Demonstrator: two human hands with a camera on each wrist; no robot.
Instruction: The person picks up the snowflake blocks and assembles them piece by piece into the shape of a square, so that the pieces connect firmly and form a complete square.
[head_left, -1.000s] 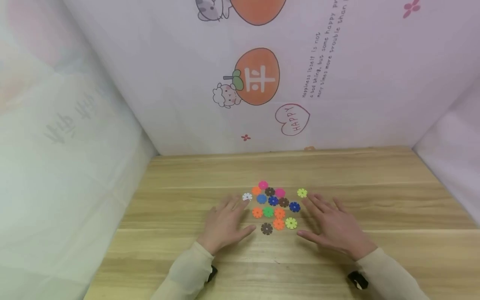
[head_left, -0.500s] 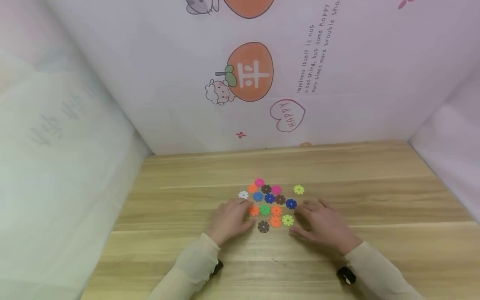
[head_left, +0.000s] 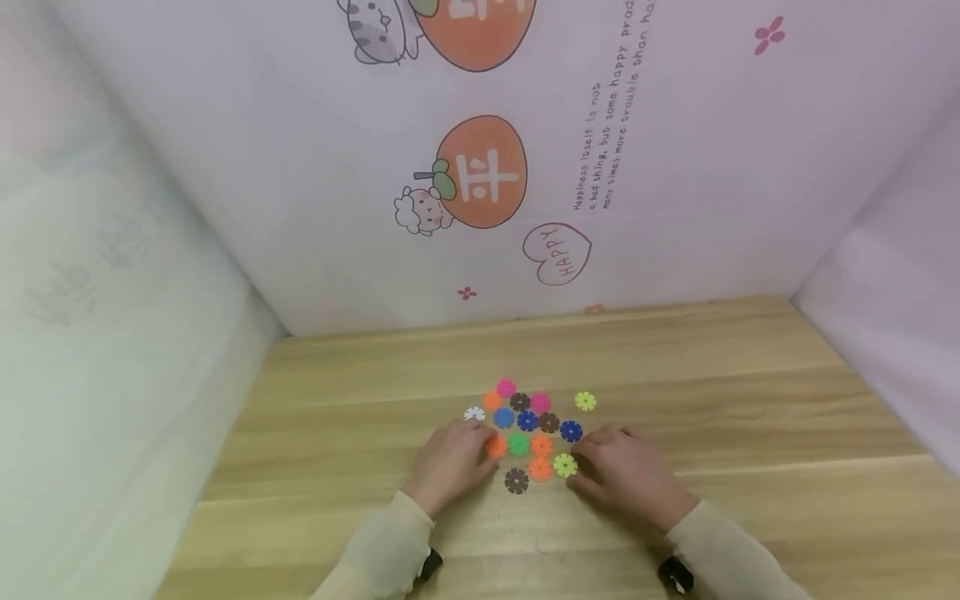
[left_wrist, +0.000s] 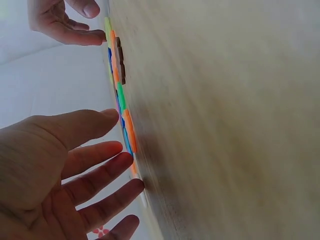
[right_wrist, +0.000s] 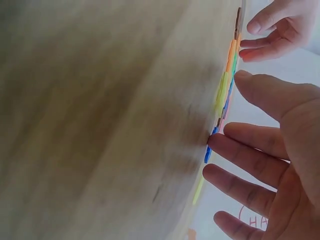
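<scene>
Several notched plastic discs in mixed colours lie flat in a loose cluster on the wooden table (head_left: 360,467). At its left side my left hand (head_left: 447,468) has loosely bent fingers, their tips by an orange disc (head_left: 495,447) and the white disc (head_left: 474,413). Opposite it, my right hand (head_left: 636,477) comes close to a dark blue disc (head_left: 572,431) and a yellow disc (head_left: 566,465). Between the hands lie a green disc (head_left: 518,443) and a brown disc (head_left: 516,481). Both wrist views show relaxed, separated fingers, with no disc held in either hand.
Another yellow disc (head_left: 586,401) lies apart at the back right of the cluster. Behind the table rises a printed white cloth wall (head_left: 337,217), and pale cloth sides (head_left: 135,333) stand left and right.
Both hands have drawn inward toward the cluster, and their spread, straight fingers have bent loosely. The discs keep their arrangement, while the head view has shifted a little.
</scene>
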